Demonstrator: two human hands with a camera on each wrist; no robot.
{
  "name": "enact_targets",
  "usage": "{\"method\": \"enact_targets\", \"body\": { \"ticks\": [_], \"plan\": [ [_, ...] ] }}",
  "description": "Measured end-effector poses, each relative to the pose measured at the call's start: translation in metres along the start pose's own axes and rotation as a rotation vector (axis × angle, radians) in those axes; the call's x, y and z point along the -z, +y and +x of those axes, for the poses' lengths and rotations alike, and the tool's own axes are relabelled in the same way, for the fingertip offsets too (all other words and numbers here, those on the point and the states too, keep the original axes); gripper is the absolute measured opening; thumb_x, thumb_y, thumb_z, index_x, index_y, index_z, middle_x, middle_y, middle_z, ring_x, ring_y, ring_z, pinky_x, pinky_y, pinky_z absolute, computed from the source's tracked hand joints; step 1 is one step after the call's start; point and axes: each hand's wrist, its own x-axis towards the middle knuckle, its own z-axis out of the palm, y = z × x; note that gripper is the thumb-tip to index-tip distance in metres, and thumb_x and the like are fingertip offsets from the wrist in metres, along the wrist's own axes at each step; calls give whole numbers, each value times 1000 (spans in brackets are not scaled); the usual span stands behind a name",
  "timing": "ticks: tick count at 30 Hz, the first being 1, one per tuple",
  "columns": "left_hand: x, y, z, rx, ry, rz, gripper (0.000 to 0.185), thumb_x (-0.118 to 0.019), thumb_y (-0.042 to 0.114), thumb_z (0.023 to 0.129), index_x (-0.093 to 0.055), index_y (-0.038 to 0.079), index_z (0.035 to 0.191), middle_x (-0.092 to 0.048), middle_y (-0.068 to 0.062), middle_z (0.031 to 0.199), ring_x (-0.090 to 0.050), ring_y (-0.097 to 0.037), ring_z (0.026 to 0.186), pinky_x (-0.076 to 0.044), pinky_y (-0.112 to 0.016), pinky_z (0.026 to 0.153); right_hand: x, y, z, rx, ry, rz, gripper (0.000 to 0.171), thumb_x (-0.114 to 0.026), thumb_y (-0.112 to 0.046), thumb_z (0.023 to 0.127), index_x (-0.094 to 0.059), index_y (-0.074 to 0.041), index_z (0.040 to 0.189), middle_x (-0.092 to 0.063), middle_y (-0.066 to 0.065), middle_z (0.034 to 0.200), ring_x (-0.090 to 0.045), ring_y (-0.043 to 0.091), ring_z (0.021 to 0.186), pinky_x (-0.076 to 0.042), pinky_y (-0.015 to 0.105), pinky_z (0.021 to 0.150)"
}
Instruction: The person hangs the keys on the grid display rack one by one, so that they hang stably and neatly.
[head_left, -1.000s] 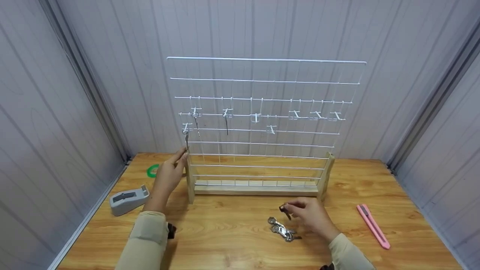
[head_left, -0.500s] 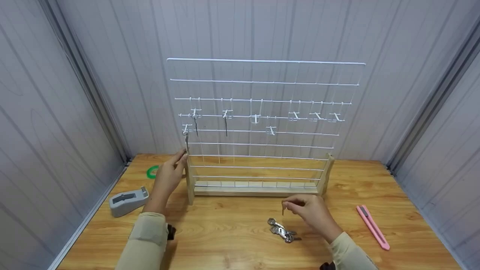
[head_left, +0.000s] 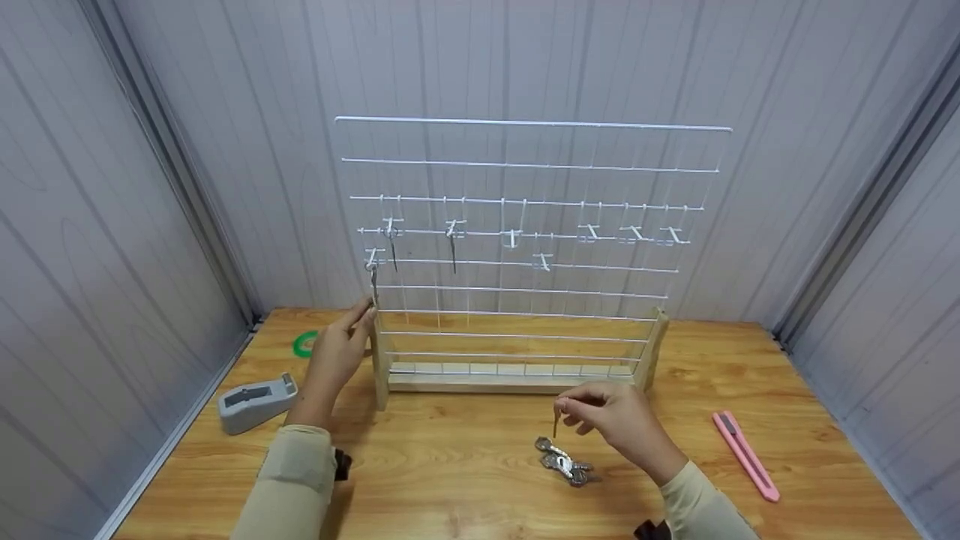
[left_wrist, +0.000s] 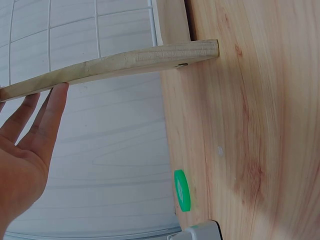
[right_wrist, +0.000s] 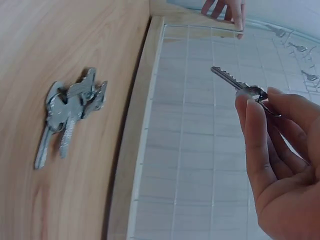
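A white wire grid rack (head_left: 517,289) with wooden side posts stands on the table. My left hand (head_left: 343,346) holds its left post (left_wrist: 125,62) near the top, the fingers against the outer side. My right hand (head_left: 619,420) pinches a key (right_wrist: 235,82) by its head, above the table in front of the rack; a ring shows at the key's head in the right wrist view. Beneath it lies a small pile of silver keys (head_left: 562,463). Single keys hang from hooks at the rack's left, among them one key (head_left: 453,251) on the upper row.
A grey tape dispenser (head_left: 259,403) sits at the left, with a green roll of tape (head_left: 304,343) behind it. At the right lies a pink utility knife (head_left: 746,456). Several white hooks (head_left: 589,232) bear no keys. Panelled walls (head_left: 892,225) enclose the table.
My right hand has moved slightly left and up with the key, turning it until it points down in the head view. The left hand stays on the post.
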Motion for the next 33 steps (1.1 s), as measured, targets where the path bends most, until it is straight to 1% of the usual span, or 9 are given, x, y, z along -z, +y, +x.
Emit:
{"method": "enact_targets", "body": {
  "ticks": [5,9,13,17,22,26,27,29,33],
  "plan": [
    [1,1,-1,6,-4,4,55,-49,47,113,-49,22,162,-55,-19,161,-63,-45,137,-70,-44,92,1,-16,2,24,-50,24,22,-75,-29,102,-83,-10,110,-83,11,102,-81,18,86,-70,29,69],
    [2,2,-2,10,-12,7,56,-48,49,113,-48,22,163,-54,-19,162,-64,-44,137,-70,-41,90,3,-33,4,44,-122,55,28,-72,-28,105,-81,-4,116,-81,17,108,-82,22,87,-71,31,70],
    [2,2,-2,9,-16,2,58,-47,52,113,-47,22,163,-51,-18,164,-62,-46,139,-70,-41,91,6,-54,6,80,-154,33,29,-73,-29,104,-81,-3,114,-82,16,105,-81,24,89,-70,29,72],
    [3,1,-1,19,-18,-1,59,-46,53,112,-46,25,164,-49,-16,166,-60,-46,141,-69,-42,93,7,-75,12,141,-103,2,26,-78,-33,100,-84,-9,108,-83,11,97,-79,24,84,-70,28,72],
    [3,1,-1,34,-20,-11,59,-46,54,112,-44,27,164,-46,-14,168,-58,-46,143,-68,-46,97,7,-100,25,229,-23,29,21,-78,-32,100,-85,-13,107,-80,7,88,-76,19,71,-70,33,66],
    [2,2,-2,47,-29,-23,58,-47,53,112,-44,29,165,-44,-12,170,-56,-46,145,-67,-48,98,7,-118,35,322,1,64,20,-73,-30,104,-85,-15,109,-77,11,84,-73,17,67,-70,35,65],
    [2,2,-2,51,-31,-27,57,-47,53,112,-44,30,164,-44,-12,170,-56,-46,146,-67,-49,99,8,-122,37,344,6,74,19,-72,-29,104,-85,-15,110,-76,14,84,-72,16,67,-70,35,65],
    [1,3,-2,57,-35,-29,56,-47,53,112,-44,31,164,-45,-13,169,-55,-46,146,-67,-48,99,8,-128,42,381,24,82,19,-71,-27,106,-84,-17,113,-75,15,83,-71,16,66,-69,34,63],
    [1,4,-2,39,-19,-5,55,-48,52,113,-46,30,163,-50,-16,165,-59,-45,143,-68,-49,97,10,-139,53,443,77,101,19,-69,-25,107,-84,-19,118,-73,14,79,-70,16,62,-68,34,59]
  ]
}}
